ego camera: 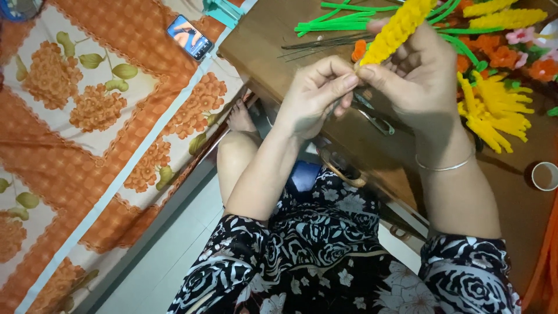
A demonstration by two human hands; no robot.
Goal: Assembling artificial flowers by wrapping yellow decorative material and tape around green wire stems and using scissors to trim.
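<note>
Together, left hand (pixel 314 93) and right hand (pixel 415 75) pinching yellow pipe-cleaner spike (pixel 395 29).

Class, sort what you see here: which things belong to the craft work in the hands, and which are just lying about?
In the work:
left hand
right hand
yellow twisted piece, held by both hands

Lying about:
green stems
thin wires
finished yellow pieces
orange flowers
small cup
phone on the patterned bedsheet

Yellow spike (pixel 395 29) looks like fuzzy chenille, matt. Surface (pixel 261 35) is brown wood, slight sheen. Bangle (pixel 444 167) at 3 o'clock: shiny metal. Bedsheet (pixel 87 116): printed cloth.
</note>
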